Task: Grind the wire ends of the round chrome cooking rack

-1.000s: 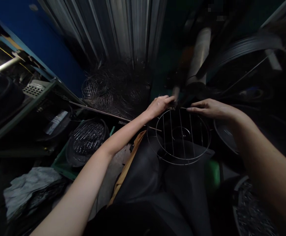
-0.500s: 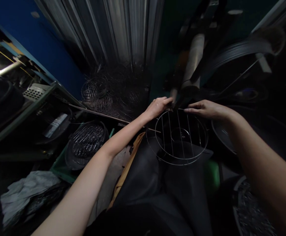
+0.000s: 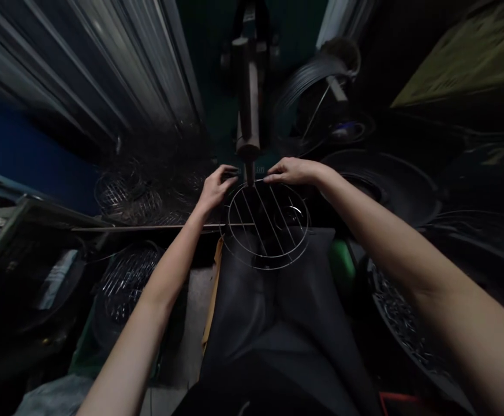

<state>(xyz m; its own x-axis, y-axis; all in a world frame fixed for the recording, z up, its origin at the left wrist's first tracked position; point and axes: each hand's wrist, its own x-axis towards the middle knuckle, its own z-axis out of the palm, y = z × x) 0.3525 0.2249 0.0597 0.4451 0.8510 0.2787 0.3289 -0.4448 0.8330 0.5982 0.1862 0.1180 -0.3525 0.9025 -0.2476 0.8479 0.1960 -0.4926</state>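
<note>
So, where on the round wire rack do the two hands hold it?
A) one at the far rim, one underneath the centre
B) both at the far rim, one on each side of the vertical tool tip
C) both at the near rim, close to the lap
B: the left hand and the right hand both pinch the far rim of the round wire rack, either side of the vertical tool tip.

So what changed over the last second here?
Mostly the camera swung right, so the round wire rack now sits centred under the vertical tool. Left hand and right hand keep their grip on its far rim; nothing was let go.
</note>
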